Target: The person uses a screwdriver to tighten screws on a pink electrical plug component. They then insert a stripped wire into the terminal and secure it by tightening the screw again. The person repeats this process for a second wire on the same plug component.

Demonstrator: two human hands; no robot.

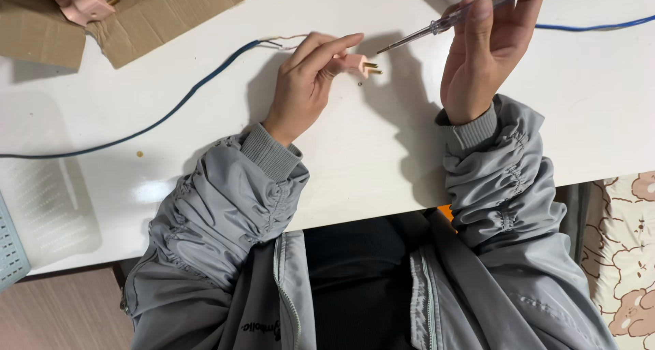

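Note:
My left hand (pixel 308 77) pinches a small pink plug (pixel 357 64) with brass prongs pointing right, held just above the white table (pixel 341 152). A blue cable (pixel 184 97) with bared wire ends runs from the left up to that hand. My right hand (pixel 488 46) grips a screwdriver (pixel 443 24) with a clear handle. Its metal tip points left and down, a short gap from the prongs. A tiny dark screw (pixel 359 84) lies on the table below the plug.
Torn cardboard (pixel 136 16) at the back left carries another pink plug part (pixel 82 2). A second blue cable (pixel 593 26) runs off to the right. A pale grid-patterned object (pixel 10 248) sits at the left edge. A patterned cloth (pixel 624 254) lies at lower right.

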